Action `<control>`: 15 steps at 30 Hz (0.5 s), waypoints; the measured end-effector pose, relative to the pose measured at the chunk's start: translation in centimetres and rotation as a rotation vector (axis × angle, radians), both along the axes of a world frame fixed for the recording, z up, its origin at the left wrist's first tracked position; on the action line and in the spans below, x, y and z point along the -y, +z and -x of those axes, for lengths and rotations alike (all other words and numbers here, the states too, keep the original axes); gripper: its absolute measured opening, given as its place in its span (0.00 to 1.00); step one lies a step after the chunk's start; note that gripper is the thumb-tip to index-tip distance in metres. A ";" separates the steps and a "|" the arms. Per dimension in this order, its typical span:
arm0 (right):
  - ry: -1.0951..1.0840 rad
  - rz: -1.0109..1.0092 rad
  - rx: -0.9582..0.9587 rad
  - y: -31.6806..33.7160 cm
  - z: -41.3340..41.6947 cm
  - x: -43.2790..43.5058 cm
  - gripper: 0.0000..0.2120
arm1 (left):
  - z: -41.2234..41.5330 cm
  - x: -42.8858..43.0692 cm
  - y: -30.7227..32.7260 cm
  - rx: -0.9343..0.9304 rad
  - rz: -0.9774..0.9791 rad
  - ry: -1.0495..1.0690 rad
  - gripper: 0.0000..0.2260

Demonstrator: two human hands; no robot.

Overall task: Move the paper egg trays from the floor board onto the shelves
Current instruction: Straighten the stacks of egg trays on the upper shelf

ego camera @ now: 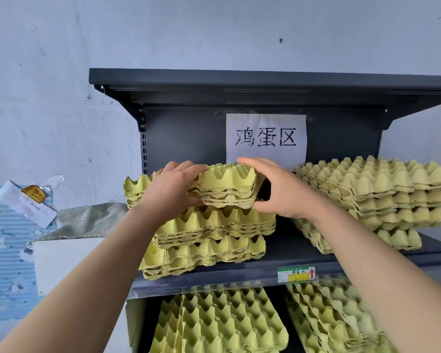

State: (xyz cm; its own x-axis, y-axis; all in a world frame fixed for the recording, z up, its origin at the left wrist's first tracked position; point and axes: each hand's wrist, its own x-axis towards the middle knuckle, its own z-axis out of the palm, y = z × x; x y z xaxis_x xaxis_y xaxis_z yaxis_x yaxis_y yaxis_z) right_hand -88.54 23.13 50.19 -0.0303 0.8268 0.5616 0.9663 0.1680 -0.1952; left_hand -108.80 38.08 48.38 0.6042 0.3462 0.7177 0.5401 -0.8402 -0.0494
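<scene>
Both hands are on it now, left hand [172,187] and right hand [281,189] pinching the edges of a small bundle of paper egg trays [227,186] atop the left stack, just below the paper sign [266,138]: light, crushable pulp, best gripped by its rims.

Two bare forearms, sleeveless, left hand [172,191] and right hand [281,191] ungloved

Even, soft daylight; sharp centre, warped edges

Shadow pools under the top shelf [265,82] above the grip; the lower trays [222,319] below it blur slightly, and straight lines bow outward.
</scene>
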 end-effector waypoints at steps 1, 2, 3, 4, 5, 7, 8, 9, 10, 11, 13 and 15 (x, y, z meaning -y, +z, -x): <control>-0.013 0.012 0.047 -0.1 0.1 0.1 0.40 | -0.4 0.3 0.0 -0.009 -0.009 0.010 0.32; -0.032 0.041 0.068 -0.4 -0.1 0.3 0.40 | -0.8 0.6 -0.1 -0.023 -0.019 0.022 0.32; -0.043 0.082 0.060 -0.6 -0.3 0.4 0.42 | -1.1 0.9 -0.2 -0.037 -0.030 0.034 0.32; -0.046 0.121 0.042 -0.8 -0.4 0.6 0.43 | -1.4 1.1 -0.3 -0.048 -0.043 0.046 0.32; -0.055 0.140 0.033 -0.9 -0.5 0.6 0.45 | -1.8 1.3 -0.4 -0.055 -0.055 0.055 0.32; -0.116 0.099 0.035 -1.2 -0.4 0.5 0.47 | -2.6 1.6 -0.6 -0.055 -0.070 0.056 0.32; -0.145 0.065 0.031 -1.4 -0.4 0.3 0.46 | -2.9 1.6 -0.7 -0.059 -0.082 0.054 0.33; -0.158 0.031 0.027 -1.5 -0.5 0.1 0.44 | -2.9 1.5 -0.9 -0.066 -0.100 0.061 0.35; -0.159 0.004 0.022 -1.8 -0.8 -0.2 0.42 | -2.7 1.3 -1.1 -0.074 -0.109 0.082 0.37; -0.156 -0.013 0.014 -2.0 -1.1 -0.3 0.40 | -2.2 0.9 -1.4 -0.086 -0.098 0.118 0.41; -0.143 -0.046 -0.018 -2.5 -1.8 -0.3 0.37 | -0.7 0.0 -1.9 -0.121 -0.030 0.198 0.46; -0.115 -0.090 -0.046 -2.8 -2.3 -0.4 0.36 | 0.7 -0.7 -2.0 -0.135 0.041 0.227 0.43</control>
